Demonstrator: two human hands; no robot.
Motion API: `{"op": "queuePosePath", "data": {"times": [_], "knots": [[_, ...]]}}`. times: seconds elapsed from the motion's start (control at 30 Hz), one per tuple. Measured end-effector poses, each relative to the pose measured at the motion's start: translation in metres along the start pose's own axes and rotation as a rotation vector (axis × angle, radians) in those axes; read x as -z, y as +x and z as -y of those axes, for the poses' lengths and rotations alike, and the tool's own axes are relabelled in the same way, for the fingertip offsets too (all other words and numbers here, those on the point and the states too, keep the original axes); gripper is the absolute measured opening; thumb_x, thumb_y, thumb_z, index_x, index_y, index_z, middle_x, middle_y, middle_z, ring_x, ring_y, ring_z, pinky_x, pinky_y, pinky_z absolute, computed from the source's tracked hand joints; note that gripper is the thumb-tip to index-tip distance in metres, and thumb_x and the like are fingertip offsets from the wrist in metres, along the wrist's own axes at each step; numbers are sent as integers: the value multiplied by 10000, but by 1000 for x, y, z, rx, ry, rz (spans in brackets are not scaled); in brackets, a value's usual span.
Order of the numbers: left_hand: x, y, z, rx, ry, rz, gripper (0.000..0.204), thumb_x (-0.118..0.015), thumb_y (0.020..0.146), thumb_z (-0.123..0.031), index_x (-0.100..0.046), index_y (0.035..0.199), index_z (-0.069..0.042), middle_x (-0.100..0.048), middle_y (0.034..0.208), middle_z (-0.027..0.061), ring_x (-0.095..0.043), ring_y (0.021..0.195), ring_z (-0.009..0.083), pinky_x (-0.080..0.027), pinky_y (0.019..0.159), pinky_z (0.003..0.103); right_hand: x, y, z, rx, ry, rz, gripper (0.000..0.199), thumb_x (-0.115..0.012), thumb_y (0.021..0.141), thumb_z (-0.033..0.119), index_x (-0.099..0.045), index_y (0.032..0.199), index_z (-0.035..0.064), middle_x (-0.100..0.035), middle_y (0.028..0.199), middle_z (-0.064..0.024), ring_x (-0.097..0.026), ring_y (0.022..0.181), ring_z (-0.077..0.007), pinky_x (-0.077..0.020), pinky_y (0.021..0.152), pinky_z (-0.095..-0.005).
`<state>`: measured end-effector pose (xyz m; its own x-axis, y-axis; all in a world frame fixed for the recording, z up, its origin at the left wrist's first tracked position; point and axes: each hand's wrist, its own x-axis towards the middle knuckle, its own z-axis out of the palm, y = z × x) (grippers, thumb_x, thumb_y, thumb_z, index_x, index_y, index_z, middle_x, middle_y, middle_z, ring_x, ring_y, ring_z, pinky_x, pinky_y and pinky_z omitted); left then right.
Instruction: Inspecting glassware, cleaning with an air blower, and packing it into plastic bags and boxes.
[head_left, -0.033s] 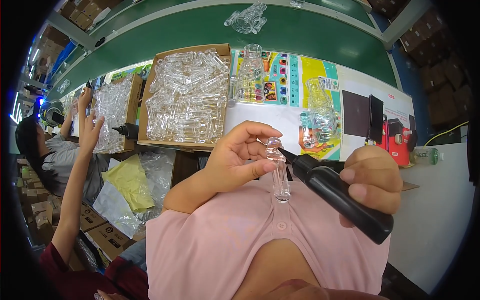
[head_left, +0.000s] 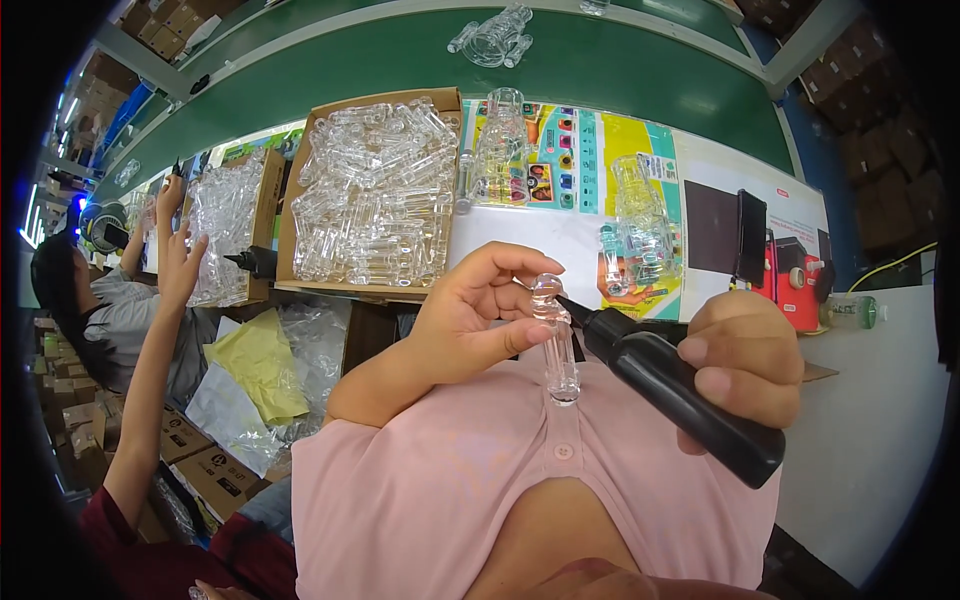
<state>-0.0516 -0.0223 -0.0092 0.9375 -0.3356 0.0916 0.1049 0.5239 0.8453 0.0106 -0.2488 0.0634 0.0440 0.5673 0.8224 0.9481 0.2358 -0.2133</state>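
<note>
My left hand (head_left: pixel 470 325) pinches a small clear tube-shaped glass piece (head_left: pixel 562 370) between thumb and fingers, its rounded knob at the top. In my right hand (head_left: pixel 745 355) is a black squeeze bottle (head_left: pixel 690 405), tilted so that its thin dark nozzle meets the glass piece near the fingers of my left hand. Whether any liquid comes out cannot be seen. Beyond my hands, an open cardboard box (head_left: pixel 287 225) holds several similar clear glass pieces (head_left: pixel 370 200). Larger clear glass assemblies (head_left: pixel 503 145) stand on the table, one of them (head_left: pixel 643 220) closer to my right hand.
Printed sheets (head_left: pixel 567 150) cover part of the green table (head_left: pixel 640 65). A red phone-like object (head_left: pixel 797 295) and a dark flat case (head_left: pixel 750 240) lie at the right. Another black bottle (head_left: pixel 258 263) sits by the box. Co-workers' arms (head_left: pixel 145 400) reach in at the left beside a second box (head_left: pixel 268 205).
</note>
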Motion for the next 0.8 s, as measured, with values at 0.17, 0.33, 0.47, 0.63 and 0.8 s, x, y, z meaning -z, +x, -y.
{"op": "queuePosePath", "data": {"times": [0.17,0.33,0.47,0.63,0.8], "knots": [[2,-1,3,-38,96,-17,462,-652,756,13,-427,1160,-1,-523,1046,77,-581,905,124,-478,792,248,2,1,2,-10,-13,21,426,-649,782,329,-487,948,-28,-535,832,-172,-531,643,-213,-432,436,-278],[0,-1,1,-42,124,-30,461,-655,754,13,-434,1159,1,-534,1026,72,-578,873,113,-477,771,240,2,3,2,-19,-34,15,426,-653,779,323,-492,958,-29,-541,843,-177,-534,657,-213,-430,440,-274],[2,-2,3,-38,107,-30,457,-651,757,16,-437,1161,3,-539,1011,70,-575,865,110,-477,757,235,7,5,3,-50,6,51,428,-653,778,331,-499,952,-29,-542,831,-172,-538,660,-207,-427,440,-270],[3,-3,4,-59,125,-34,455,-652,752,25,-446,1157,6,-534,1032,76,-573,886,116,-476,773,240,8,3,-2,-54,45,50,429,-648,782,339,-500,942,-30,-543,813,-162,-537,631,-197,-432,453,-268],[4,-2,8,-124,177,-31,440,-648,748,38,-462,1146,7,-517,1082,86,-565,927,135,-474,822,263,-10,8,10,-349,41,-304,296,-731,633,98,-602,885,15,-615,769,-109,-580,589,-220,-453,511,-300]]}}
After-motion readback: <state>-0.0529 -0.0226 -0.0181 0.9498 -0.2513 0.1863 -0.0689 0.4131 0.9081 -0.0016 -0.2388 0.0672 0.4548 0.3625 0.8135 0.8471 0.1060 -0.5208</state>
